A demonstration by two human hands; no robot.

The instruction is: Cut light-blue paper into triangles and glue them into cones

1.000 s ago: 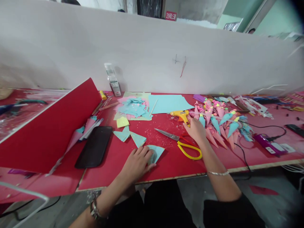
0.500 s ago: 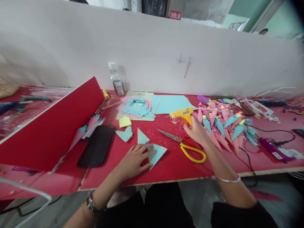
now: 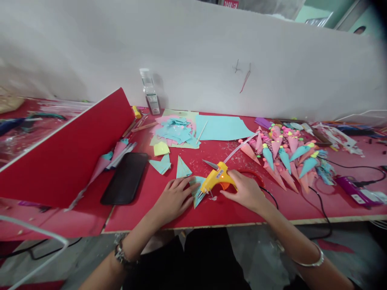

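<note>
My right hand (image 3: pixel 246 191) is closed round the handle of a yellow hot glue gun (image 3: pixel 218 175). A glue stick (image 3: pixel 240 148) juts from the back of the gun. Its nozzle points down at a light-blue paper piece (image 3: pixel 196 198) near the table's front edge. On the left part of that paper lies my left hand (image 3: pixel 175 197), fingers stretched out and flat. Scissors (image 3: pixel 211 164) lie behind the gun, mostly hidden by it and my right hand. Two folded blue paper pieces (image 3: pixel 183 167) rest just beyond my left hand.
Left stand a black phone (image 3: pixel 124 179) and an upright red panel (image 3: pixel 69 157). At the back are a bottle (image 3: pixel 150 92), cut paper (image 3: pixel 175 132) and a blue sheet (image 3: pixel 222 127). Pink and blue paper cones (image 3: pixel 284 161) are heaped right, near a purple power strip (image 3: pixel 355 191) and black cord.
My right hand has brought the glue gun left and toward me, from behind the scissors to over the paper. My left hand has stayed on the paper. The view has tilted slightly down.
</note>
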